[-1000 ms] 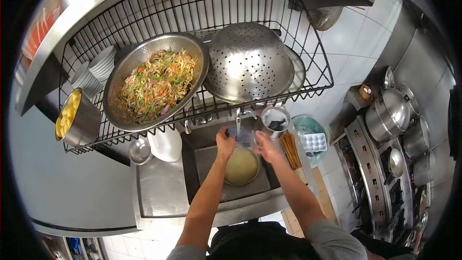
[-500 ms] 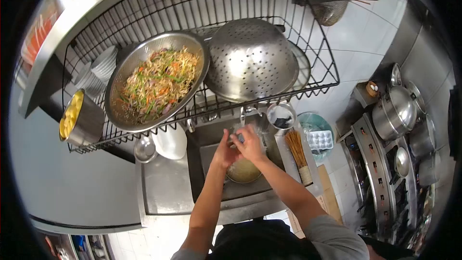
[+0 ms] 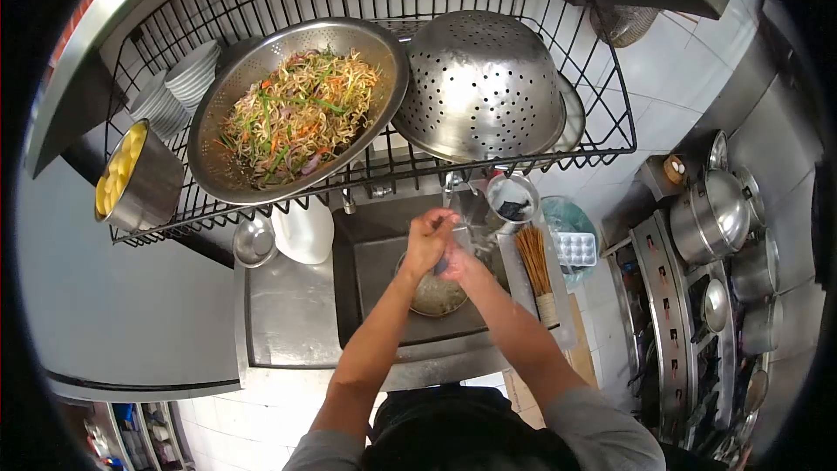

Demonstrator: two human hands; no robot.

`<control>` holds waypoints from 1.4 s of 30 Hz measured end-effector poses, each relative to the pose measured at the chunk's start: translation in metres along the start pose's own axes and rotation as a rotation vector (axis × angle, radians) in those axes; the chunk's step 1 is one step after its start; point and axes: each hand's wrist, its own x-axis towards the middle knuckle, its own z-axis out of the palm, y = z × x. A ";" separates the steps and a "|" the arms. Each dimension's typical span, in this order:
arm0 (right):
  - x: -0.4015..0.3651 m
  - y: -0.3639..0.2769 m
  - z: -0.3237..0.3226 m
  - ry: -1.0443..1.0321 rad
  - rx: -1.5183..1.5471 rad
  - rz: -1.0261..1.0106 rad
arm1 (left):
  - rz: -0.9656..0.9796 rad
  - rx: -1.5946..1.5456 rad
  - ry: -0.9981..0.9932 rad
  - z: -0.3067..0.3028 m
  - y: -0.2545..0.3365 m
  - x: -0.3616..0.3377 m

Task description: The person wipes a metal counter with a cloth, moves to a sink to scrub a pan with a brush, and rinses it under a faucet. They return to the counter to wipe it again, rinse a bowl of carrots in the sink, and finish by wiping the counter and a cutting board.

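Both hands are over the sink [image 3: 370, 283], close together near the faucet [image 3: 450, 183], with water splashing beside them. My left hand [image 3: 427, 240] is closed, its fingers curled toward the right hand; whether anything sits in them is hidden. Just below it, my right hand [image 3: 459, 260] has its fingers drawn in. A small grey-blue patch shows between the two hands, too blurred to name. Under the hands a round metal bowl [image 3: 438, 298] holds cloudy water in the basin.
Overhead, a black wire rack [image 3: 366, 176] bears a colander of noodles [image 3: 296, 122], an upturned colander [image 3: 484, 92], and a metal container of yellow pieces [image 3: 144, 187]. Right of the basin lie a bamboo brush [image 3: 534, 266] and a small pot [image 3: 513, 196]. A white jug [image 3: 302, 231] stands left.
My left hand has moved up toward the faucet and curled its fingers. My right hand has dropped lower, below the left. The camera view has shifted slightly.
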 end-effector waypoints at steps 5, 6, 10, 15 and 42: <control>0.003 -0.002 0.020 -0.031 -0.207 0.128 | -0.283 -0.539 0.099 -0.024 -0.038 0.012; -0.010 -0.001 0.054 0.073 -0.123 -0.110 | -0.271 -0.539 0.098 -0.025 -0.046 0.016; -0.032 0.048 0.108 0.172 0.169 -0.604 | -0.429 -0.875 0.769 -0.028 -0.038 0.006; -0.041 0.040 0.091 0.022 0.343 -0.328 | 0.230 0.294 0.243 -0.008 0.000 -0.050; -0.095 -0.013 0.055 0.016 -1.302 -0.251 | 0.435 0.520 -0.809 -0.026 0.033 -0.148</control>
